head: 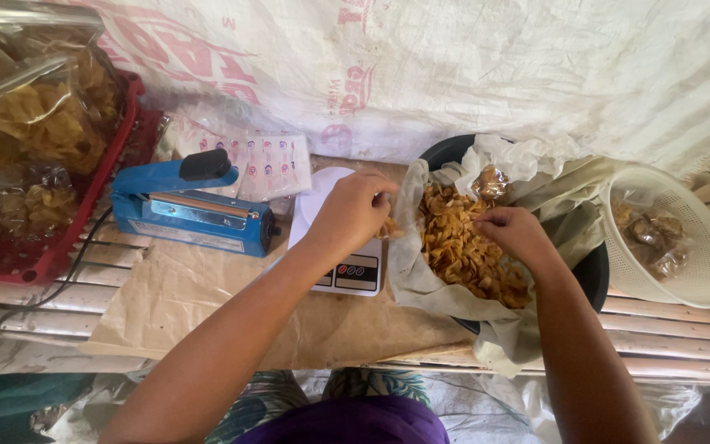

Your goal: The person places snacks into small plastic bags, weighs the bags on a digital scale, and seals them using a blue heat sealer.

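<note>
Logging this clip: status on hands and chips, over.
Left hand over white scale, pinching chips. Right hand in chip pile in lined bowl. Nothing blocking.

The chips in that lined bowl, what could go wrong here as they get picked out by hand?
The left hand holds chips above the white scale, beside the paper lining, so pieces could drop onto the scale or brown paper. The right hand presses into the chips, which may crack them. The black bowl sits near the slatted bench edge and might tip.
</note>
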